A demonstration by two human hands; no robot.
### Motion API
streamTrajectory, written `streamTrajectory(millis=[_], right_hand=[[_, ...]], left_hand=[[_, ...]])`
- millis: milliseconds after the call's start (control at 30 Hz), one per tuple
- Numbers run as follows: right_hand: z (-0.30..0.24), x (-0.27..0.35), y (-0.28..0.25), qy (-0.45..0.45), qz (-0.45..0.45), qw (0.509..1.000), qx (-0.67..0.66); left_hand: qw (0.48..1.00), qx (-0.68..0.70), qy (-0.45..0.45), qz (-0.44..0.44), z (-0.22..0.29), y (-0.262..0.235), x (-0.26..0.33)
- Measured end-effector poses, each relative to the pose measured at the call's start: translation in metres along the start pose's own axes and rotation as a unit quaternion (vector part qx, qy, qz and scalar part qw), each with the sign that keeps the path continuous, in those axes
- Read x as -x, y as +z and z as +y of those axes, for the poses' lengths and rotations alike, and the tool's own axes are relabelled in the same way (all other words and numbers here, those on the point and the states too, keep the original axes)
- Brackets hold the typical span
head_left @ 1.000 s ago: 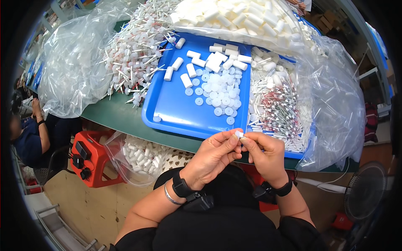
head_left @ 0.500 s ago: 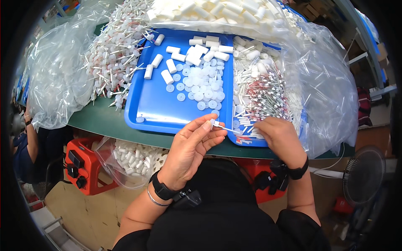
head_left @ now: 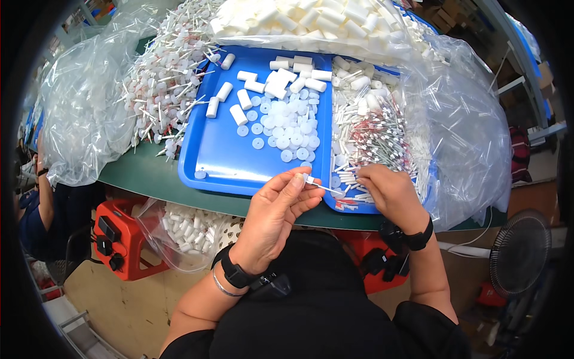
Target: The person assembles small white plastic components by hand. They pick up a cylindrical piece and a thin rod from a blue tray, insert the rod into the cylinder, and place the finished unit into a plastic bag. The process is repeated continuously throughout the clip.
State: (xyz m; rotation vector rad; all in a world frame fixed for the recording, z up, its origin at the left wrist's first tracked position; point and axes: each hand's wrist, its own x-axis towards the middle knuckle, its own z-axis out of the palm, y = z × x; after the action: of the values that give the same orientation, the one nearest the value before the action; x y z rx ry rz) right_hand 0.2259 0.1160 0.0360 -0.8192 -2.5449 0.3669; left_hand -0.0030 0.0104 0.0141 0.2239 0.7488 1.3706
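Note:
My left hand (head_left: pixel 276 210) is closed on a thin white stick with a translucent cap-like disc (head_left: pixel 323 187) at its finger end; the stick points to the right. Just right of it, my right hand (head_left: pixel 391 194) reaches over the right blue tray, fingers bent together at the edge of a heap of white and red-tipped sticks (head_left: pixel 376 140). Whatever its fingertips hold is too small or hidden to make out. In the left blue tray (head_left: pixel 224 149) lie many flat translucent discs (head_left: pixel 294 127) and short white foam-like cylinders (head_left: pixel 276 84).
Finished-looking sticks with discs (head_left: pixel 161 90) are heaped at the left on the green table (head_left: pixel 140 170). Clear plastic bags (head_left: pixel 86 113) flank both sides, and an open bag of white cylinders (head_left: pixel 317 21) stands behind. Below are a red stool (head_left: pixel 122 239) and, at right, a fan (head_left: pixel 520 248).
My right hand has shifted slightly left and its fingertips have drawn closer together by the stick heap. My left hand stays nearly in place with the stick and disc.

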Motion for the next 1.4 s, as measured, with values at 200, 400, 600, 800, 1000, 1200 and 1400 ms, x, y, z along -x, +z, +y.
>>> streamTrajectory(millis=[200,400,600,800,1000,1200,1400], right_hand=[[-0.029,-0.001,0.001,0.023,0.012,0.994,-0.102],[-0.031,0.003,0.007,0.05,0.008,0.99,-0.128],[-0.039,-0.009,0.002,0.0,0.016,0.997,-0.078],[-0.052,-0.023,0.003,0.147,-0.046,0.932,-0.329],[-0.062,-0.04,0.004,0.3,-0.116,0.798,-0.51],[-0.078,-0.082,0.01,0.079,-0.135,0.965,-0.213],[-0.06,-0.175,0.069,-0.111,-0.046,0.99,-0.079]], left_hand=[[1.0,0.013,0.008,0.0,-0.004,0.007,-0.003],[1.0,0.014,0.02,0.001,-0.007,0.004,-0.006],[0.999,0.005,0.031,-0.004,-0.007,-0.001,-0.006],[0.994,-0.096,0.032,-0.042,-0.009,0.005,0.001],[0.987,-0.134,0.083,-0.042,-0.002,-0.004,0.002],[0.978,-0.092,0.184,0.021,0.017,-0.022,0.004],[0.969,-0.018,0.23,0.086,0.035,-0.038,0.006]])
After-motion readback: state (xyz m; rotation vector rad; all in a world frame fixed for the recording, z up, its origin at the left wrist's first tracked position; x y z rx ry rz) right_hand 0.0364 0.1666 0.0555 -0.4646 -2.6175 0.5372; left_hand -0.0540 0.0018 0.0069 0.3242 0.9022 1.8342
